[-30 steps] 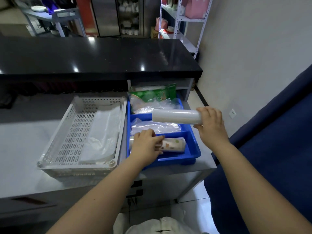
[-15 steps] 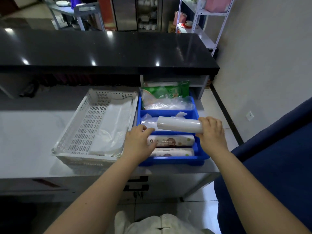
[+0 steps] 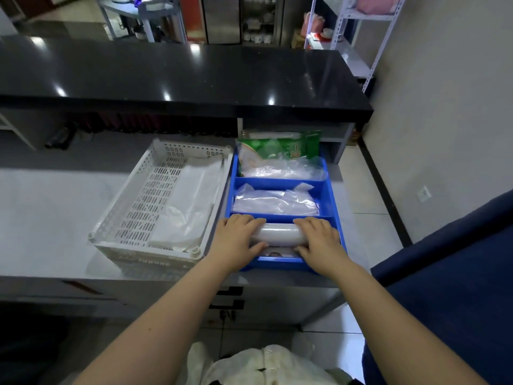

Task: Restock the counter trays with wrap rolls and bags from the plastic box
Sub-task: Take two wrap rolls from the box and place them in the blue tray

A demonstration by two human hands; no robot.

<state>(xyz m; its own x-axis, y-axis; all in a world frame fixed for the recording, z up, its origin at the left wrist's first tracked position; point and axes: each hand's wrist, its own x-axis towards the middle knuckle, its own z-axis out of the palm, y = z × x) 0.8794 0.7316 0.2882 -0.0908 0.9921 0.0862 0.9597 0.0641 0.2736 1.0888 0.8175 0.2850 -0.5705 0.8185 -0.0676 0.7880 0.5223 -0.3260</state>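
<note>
A blue divided tray (image 3: 331,195) stands on the grey counter. In its nearest compartment lies a white wrap roll (image 3: 277,235), lengthwise across the tray. My left hand (image 3: 237,241) grips the roll's left end and my right hand (image 3: 319,240) grips its right end. A printed roll (image 3: 277,252) peeks out just below it, mostly hidden. The middle compartment holds clear plastic bags (image 3: 274,202). The far compartment holds more clear bags (image 3: 280,170) and a green packet (image 3: 280,148).
A white perforated basket (image 3: 138,207) with folded white bags (image 3: 186,207) stands touching the blue tray's left side. A black raised counter (image 3: 177,79) runs behind. A dark blue surface (image 3: 449,273) is at the right, a white bundle (image 3: 266,365) lies on the floor below.
My right hand lowered the white roll into the tray's nearest compartment, on top of the printed rolls. My left hand moved from the printed roll onto the white roll's left end.
</note>
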